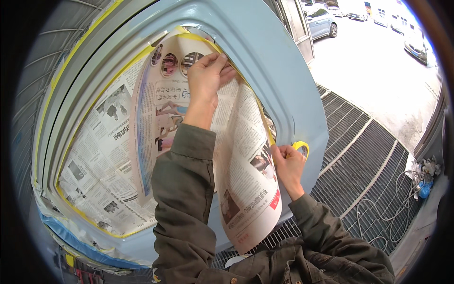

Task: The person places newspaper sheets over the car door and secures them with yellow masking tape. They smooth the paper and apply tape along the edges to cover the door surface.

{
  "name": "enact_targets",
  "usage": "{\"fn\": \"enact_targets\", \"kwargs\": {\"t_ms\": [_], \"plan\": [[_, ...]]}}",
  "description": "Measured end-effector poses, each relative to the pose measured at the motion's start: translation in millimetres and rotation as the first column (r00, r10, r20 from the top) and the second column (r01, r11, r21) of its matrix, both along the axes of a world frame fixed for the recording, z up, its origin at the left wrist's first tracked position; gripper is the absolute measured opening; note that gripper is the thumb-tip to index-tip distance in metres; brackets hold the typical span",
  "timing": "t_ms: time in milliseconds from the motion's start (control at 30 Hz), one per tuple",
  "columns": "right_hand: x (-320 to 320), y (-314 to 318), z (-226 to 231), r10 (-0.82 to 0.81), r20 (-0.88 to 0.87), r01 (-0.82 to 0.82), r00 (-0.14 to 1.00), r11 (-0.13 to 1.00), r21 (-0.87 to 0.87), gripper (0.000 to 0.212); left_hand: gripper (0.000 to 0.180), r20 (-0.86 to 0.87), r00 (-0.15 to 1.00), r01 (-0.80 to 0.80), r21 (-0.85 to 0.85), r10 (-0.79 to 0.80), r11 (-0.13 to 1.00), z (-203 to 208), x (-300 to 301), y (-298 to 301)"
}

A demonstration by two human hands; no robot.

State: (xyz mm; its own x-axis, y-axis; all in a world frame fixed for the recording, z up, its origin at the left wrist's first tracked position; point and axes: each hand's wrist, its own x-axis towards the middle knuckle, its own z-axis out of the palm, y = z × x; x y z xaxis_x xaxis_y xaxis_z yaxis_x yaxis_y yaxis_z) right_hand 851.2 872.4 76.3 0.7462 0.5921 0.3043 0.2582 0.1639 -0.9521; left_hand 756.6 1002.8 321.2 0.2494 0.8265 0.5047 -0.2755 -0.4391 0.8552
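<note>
Two dark green sleeves (187, 189) reach up from below. Ahead, the right hand (289, 166) grips a yellow tape roll (306, 150), while the left hand (206, 83), fingers curled, touches the taped edge of a loose newspaper sheet (246, 184); whether it pinches I cannot tell. The sheet hangs across an opening in a pale blue panel (302, 90), overlapping other newspaper (99, 142). Beyond lie grated floor (357, 151) and parked cars (319, 21).

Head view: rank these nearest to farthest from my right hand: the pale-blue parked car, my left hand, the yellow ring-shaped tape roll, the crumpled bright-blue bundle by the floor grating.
From your right hand:
1. Yellow ring-shaped tape roll: at the hand, upper right.
2. Left hand: up and left.
3. Crumpled bright-blue bundle: right, by the dark metal floor grating.
4. Pale-blue parked car: outside, upper right.
</note>
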Motion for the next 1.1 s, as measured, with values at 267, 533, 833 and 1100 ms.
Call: {"fn": "enact_targets", "kwargs": {"t_ms": [267,533,833,1100], "plan": [[-6.8,-0.8,-6.6,-0.02,0.003,0.02,1.0,0.999,0.037,0.03,0.028,-0.013,0.993,0.112,-0.077,-0.114,0.991,-3.7,-5.6,5.4],[-5.8,-0.6,-10.7,-0.019,0.006,0.019,1.0,1.0,0.019,0.03,0.028,0.0,0.987,0.162,-0.119,-0.163,0.98,-5.9,-7.2,5.5],[-6.1,-2.0,-10.9,-0.01,-0.002,0.01,1.0,1.0,0.029,0.031,0.036,0.037,0.983,0.185,-0.169,-0.182,0.968,-4.9,-4.1,0.8],[-3.1,-3.2,-11.0,-0.01,0.007,0.01,1.0,0.999,0.046,0.031,0.048,-0.063,0.995,0.073,-0.055,-0.077,0.996,4.2,-1.3,-24.3]]}}
